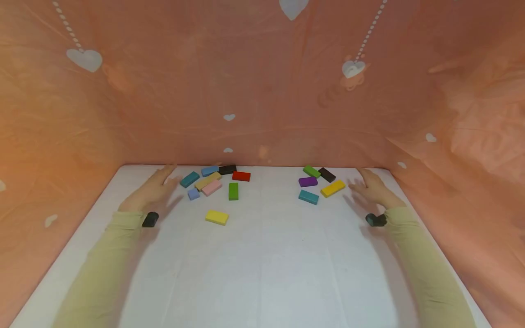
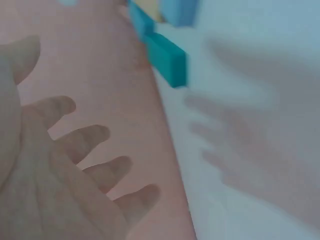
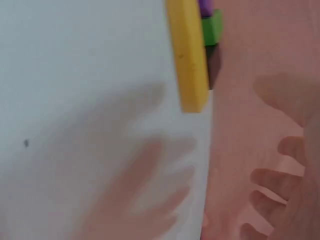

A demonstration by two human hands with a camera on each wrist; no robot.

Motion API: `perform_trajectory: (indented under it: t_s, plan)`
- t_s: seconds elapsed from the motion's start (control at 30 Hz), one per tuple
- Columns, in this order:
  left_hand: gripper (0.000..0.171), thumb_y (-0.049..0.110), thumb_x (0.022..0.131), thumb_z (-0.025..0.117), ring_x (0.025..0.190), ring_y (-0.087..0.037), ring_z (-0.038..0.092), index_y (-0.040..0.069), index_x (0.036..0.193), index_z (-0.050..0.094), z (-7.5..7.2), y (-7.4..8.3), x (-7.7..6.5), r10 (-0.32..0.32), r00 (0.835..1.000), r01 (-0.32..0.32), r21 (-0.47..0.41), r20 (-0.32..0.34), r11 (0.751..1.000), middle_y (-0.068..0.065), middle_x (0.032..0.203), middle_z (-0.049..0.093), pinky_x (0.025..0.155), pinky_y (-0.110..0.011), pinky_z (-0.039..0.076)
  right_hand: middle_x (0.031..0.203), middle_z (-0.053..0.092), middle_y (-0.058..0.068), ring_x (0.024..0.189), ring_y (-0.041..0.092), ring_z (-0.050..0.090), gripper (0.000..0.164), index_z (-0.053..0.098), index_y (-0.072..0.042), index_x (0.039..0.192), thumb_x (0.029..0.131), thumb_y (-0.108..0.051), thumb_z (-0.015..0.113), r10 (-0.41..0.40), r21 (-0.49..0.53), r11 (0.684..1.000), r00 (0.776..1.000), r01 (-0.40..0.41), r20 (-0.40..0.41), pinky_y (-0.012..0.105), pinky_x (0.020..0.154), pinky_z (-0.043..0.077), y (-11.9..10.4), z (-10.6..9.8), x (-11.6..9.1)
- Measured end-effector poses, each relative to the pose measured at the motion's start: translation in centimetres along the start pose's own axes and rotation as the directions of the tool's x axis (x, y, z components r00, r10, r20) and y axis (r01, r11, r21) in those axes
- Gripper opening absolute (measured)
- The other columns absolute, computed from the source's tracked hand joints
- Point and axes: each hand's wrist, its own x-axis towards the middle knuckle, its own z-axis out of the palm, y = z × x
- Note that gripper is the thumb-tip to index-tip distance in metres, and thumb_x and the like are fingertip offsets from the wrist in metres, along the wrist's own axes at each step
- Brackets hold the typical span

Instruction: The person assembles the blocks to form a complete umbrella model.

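My left hand (image 1: 151, 190) hovers over the table's left side, fingers spread and holding nothing. Nearest to it is a teal block (image 1: 190, 179), also visible as a teal block (image 2: 165, 57) in the left wrist view. Around that lie blue (image 1: 210, 171), black (image 1: 228, 170), tan (image 1: 205, 183), pink (image 1: 212, 187), red (image 1: 241, 176), green (image 1: 233, 191) and small light-blue (image 1: 193, 194) blocks. On the right, my right hand (image 1: 377, 190) is likewise spread and holds nothing. A golden-yellow block (image 1: 333, 188) lies closest to it, apart from the fingers.
Beside the golden-yellow block are purple (image 1: 308, 181), green (image 1: 311, 171), dark (image 1: 326, 175) and blue-teal (image 1: 309, 197) blocks. One yellow block (image 1: 217, 217) lies nearer the front. Pink cloth (image 1: 262, 91) with hearts hangs around the white table (image 1: 262, 264).
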Motion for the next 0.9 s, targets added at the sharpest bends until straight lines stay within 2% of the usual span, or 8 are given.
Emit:
perform_trajectory:
  t_s: [0.07,0.23,0.37,0.43,0.6,0.7,0.77,0.9]
  plan:
    - [0.078,0.051,0.100,0.037,0.140,-0.047,0.004,0.000,0.152,0.007,-0.5,0.4,0.2,0.001,1.000,0.000,-0.062,0.013,0.998,-0.027,0.155,0.006,0.109,-0.063,0.009,0.144,0.023,0.039,0.131,0.054,0.021,0.073,0.017,0.012,0.145,0.095,-0.023,0.057,0.007,0.066,0.998,1.000,-0.007,0.000,0.064,0.106,0.017,-0.1,-0.4,0.0]
    - [0.077,0.047,0.100,0.040,0.136,-0.051,0.017,-0.002,0.151,0.009,-1.4,1.4,0.5,-0.003,1.000,0.006,-0.146,0.023,0.989,-0.030,0.152,0.015,0.106,-0.064,0.020,0.142,0.027,0.038,0.130,0.053,0.026,0.072,0.019,0.012,0.145,0.098,-0.032,0.052,0.097,0.156,0.983,0.995,-0.101,0.032,0.062,0.105,0.023,-0.6,-1.0,-0.1]
    - [0.070,0.038,0.102,0.043,0.134,-0.048,0.026,-0.003,0.150,0.014,-1.5,1.9,0.4,0.037,0.999,-0.029,-0.257,0.025,0.966,-0.029,0.150,0.023,0.103,-0.061,0.030,0.139,0.034,0.036,0.128,0.051,0.033,0.067,0.023,0.008,0.145,0.099,-0.032,0.051,0.129,0.262,0.956,0.991,-0.133,0.032,0.059,0.104,0.029,-1.1,-1.2,-0.1]
    - [0.067,0.035,0.101,0.046,0.133,-0.045,0.029,-0.001,0.150,0.017,-1.5,2.1,0.4,0.058,0.998,-0.046,-0.315,0.029,0.948,-0.026,0.150,0.026,0.102,-0.059,0.034,0.137,0.038,0.035,0.127,0.050,0.036,0.064,0.025,0.006,0.145,0.099,-0.030,0.051,0.132,0.315,0.940,0.991,-0.132,0.022,0.057,0.103,0.033,-1.4,-1.3,-0.1]
    - [0.063,0.030,0.100,0.051,0.131,-0.041,0.035,0.003,0.150,0.023,-1.3,2.8,0.6,0.118,0.991,-0.079,-0.470,0.055,0.879,-0.019,0.152,0.027,0.103,-0.058,0.033,0.133,0.043,0.032,0.123,0.048,0.041,0.060,0.026,0.007,0.145,0.101,-0.028,0.048,0.124,0.394,0.912,0.992,-0.114,0.002,0.056,0.099,0.037,-2.4,-1.7,-0.2]
    - [0.061,0.030,0.099,0.052,0.129,-0.039,0.038,0.004,0.148,0.027,-1.0,3.4,0.9,0.147,0.986,-0.083,-0.532,0.079,0.843,-0.016,0.151,0.029,0.104,-0.057,0.032,0.133,0.045,0.030,0.120,0.045,0.043,0.057,0.028,0.005,0.145,0.102,-0.027,0.046,0.113,0.445,0.889,0.994,-0.105,0.008,0.048,0.100,0.040,-3.2,-1.8,-0.2]
    - [0.059,0.030,0.099,0.053,0.129,-0.037,0.039,0.005,0.147,0.030,-0.6,3.8,1.0,0.150,0.984,-0.071,-0.570,0.093,0.819,-0.013,0.149,0.033,0.104,-0.056,0.033,0.132,0.045,0.029,0.119,0.043,0.044,0.054,0.030,0.005,0.144,0.102,-0.026,0.045,0.106,0.487,0.868,0.994,-0.099,0.013,0.041,0.099,0.042,-3.8,-1.8,-0.2]
    - [0.056,0.029,0.099,0.054,0.127,-0.040,0.042,0.005,0.145,0.032,0.4,4.5,1.3,0.157,0.981,-0.048,-0.636,0.116,0.770,-0.012,0.144,0.038,0.105,-0.056,0.031,0.135,0.044,0.026,0.119,0.043,0.045,0.049,0.036,0.004,0.141,0.103,-0.026,0.044,0.089,0.568,0.818,0.995,-0.094,0.037,0.044,0.101,0.041,-4.9,-1.3,0.0]
